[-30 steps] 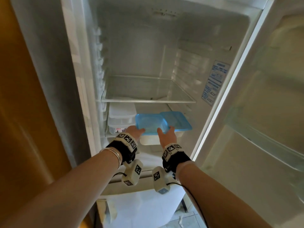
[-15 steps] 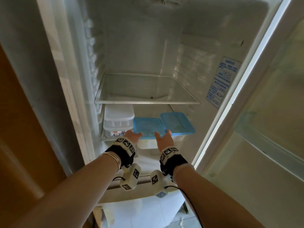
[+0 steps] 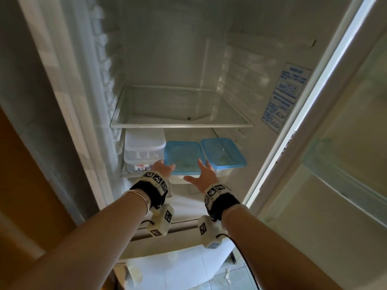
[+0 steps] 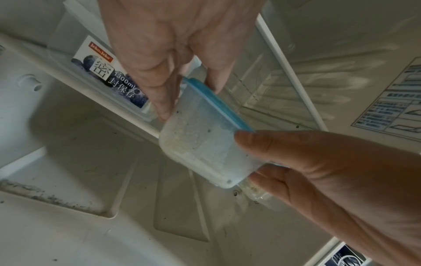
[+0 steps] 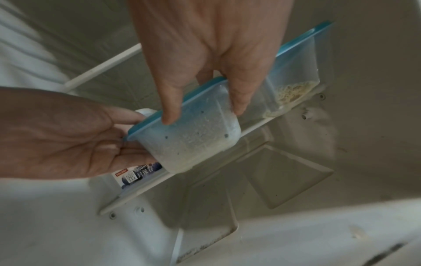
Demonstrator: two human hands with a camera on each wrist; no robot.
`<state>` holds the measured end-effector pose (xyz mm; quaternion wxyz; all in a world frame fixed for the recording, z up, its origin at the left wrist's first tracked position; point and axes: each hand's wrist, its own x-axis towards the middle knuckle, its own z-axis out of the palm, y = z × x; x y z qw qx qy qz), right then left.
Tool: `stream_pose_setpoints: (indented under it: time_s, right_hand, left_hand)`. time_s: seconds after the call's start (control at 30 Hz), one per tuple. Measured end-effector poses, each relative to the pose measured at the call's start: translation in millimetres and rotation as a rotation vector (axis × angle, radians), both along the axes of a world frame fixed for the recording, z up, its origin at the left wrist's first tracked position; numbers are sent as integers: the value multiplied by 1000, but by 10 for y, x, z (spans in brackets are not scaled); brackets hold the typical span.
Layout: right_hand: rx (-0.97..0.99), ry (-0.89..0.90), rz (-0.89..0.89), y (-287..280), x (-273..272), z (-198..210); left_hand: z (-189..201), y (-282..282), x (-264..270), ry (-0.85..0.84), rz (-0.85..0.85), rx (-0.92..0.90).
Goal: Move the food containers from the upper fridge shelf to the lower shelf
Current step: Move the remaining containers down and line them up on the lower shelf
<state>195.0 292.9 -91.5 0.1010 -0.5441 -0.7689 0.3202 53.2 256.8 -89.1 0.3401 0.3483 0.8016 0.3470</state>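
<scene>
A clear container with a blue lid point(image 3: 182, 155) sits in the middle of the lower shelf point(image 3: 127, 175), its front edge slightly over the rim. My left hand point(image 3: 165, 168) pinches its front left corner, thumb on the lid and fingers at the side point(image 4: 163, 108). My right hand point(image 3: 201, 174) is spread at its front right, straight fingers touching the lid and front wall point(image 5: 169, 115). A second blue-lidded container point(image 3: 222, 151) stands beside it on the right. The upper glass shelf point(image 3: 180, 124) holds nothing.
Two white containers point(image 3: 144, 147) are stacked at the shelf's left end, close to my left hand. The fridge door point(image 3: 335, 153) stands open on the right. A blue sticker point(image 3: 287, 97) is on the right inner wall. A wooden panel point(image 3: 18, 195) flanks the left.
The middle blue-lidded container has slid further back onto the lower shelf. My right hand's fingers have spread apart. Both hands have moved forward with it.
</scene>
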Motion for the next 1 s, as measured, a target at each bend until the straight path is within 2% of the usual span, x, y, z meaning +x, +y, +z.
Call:
stream_pose_setpoints:
  time_s: [0.13,0.23,0.33,0.5,0.73,1.0]
  right_hand:
    - [91,-78,19,30,22,-9]
    - [151,-104,41,56,35,0]
    - [200,-126,122,60,24,11]
    - [198,-191,207,98,-49,100]
    - [173,-206,215,220,-78,175]
    - [129,-213,222,508,-275,221]
  left_hand:
    - [18,-12,-20,43,0,16]
    - [58,-55,-33,159,-39,38]
    - [93,-101,-31,305,-147,79]
    - [83,-120,4,372,-292,65]
    - [91,6,52,447,-305,96]
    - [86,250,12,457,-220,74]
